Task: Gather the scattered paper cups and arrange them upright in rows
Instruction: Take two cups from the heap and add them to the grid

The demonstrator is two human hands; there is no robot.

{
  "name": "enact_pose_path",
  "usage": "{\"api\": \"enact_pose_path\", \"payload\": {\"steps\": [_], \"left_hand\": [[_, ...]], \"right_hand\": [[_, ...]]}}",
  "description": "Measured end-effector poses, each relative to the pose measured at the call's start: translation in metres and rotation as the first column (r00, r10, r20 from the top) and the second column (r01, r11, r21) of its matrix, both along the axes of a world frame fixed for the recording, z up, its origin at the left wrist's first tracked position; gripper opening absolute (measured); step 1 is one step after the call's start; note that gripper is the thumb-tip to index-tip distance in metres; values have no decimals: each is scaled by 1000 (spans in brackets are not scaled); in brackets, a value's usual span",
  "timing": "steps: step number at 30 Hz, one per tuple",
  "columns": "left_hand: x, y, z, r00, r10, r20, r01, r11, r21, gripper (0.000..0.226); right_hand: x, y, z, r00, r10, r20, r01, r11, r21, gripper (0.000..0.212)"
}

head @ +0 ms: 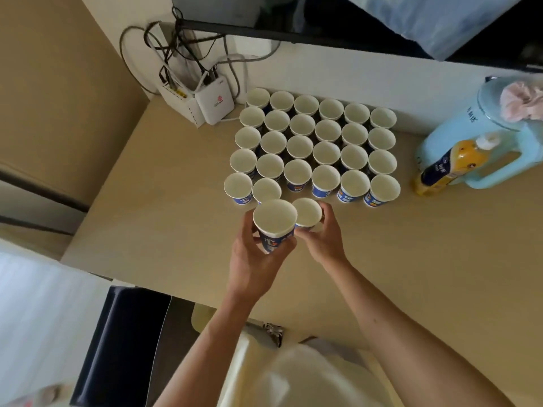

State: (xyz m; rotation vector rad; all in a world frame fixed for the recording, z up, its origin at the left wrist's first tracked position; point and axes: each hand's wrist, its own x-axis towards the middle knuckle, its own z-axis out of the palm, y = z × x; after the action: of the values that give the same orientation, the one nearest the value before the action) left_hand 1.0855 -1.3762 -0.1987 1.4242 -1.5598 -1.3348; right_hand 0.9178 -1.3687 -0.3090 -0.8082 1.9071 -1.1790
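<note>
Several white-and-blue paper cups (313, 148) stand upright in tidy rows on the beige table (411, 259), mouths up. My left hand (252, 259) grips one more cup (274, 221) round its side, held upright just in front of the block. Beside it, my right hand (321, 236) holds a second cup (307, 212), also upright, close to the front row. The two held cups touch at their rims. I cannot tell whether either held cup rests on the table.
Two white router boxes (211, 104) with tangled cables stand at the back left. A light blue detergent jug (484, 136) and a yellow bottle (440, 168) stand to the right of the cups. A dark chair (123, 348) sits near the table's front edge.
</note>
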Motion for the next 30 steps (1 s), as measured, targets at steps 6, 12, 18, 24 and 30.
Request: {"api": "enact_pose_path", "payload": {"steps": [6,12,18,24,30], "left_hand": [[10,-7,-3,1000,-26,-6,26,999,19,58],[14,-14,-6,999,-51,-9,51,998,33,61],[25,-22,-9,999,-46,-1,46,997,54,59],[30,-28,-10,999,-43,-2,43,997,65,61],[30,-27,-13,998,-60,1,60,996,66,61]], "right_hand": [[6,-28,-21,995,-42,-86,42,999,1,67],[9,-42,-36,991,-130,-29,131,991,9,67],[14,-50,-36,985,-168,50,168,986,4,70],[16,-54,-38,982,-181,51,182,983,-20,70],[18,-53,-38,974,-213,81,214,977,-4,74]]}}
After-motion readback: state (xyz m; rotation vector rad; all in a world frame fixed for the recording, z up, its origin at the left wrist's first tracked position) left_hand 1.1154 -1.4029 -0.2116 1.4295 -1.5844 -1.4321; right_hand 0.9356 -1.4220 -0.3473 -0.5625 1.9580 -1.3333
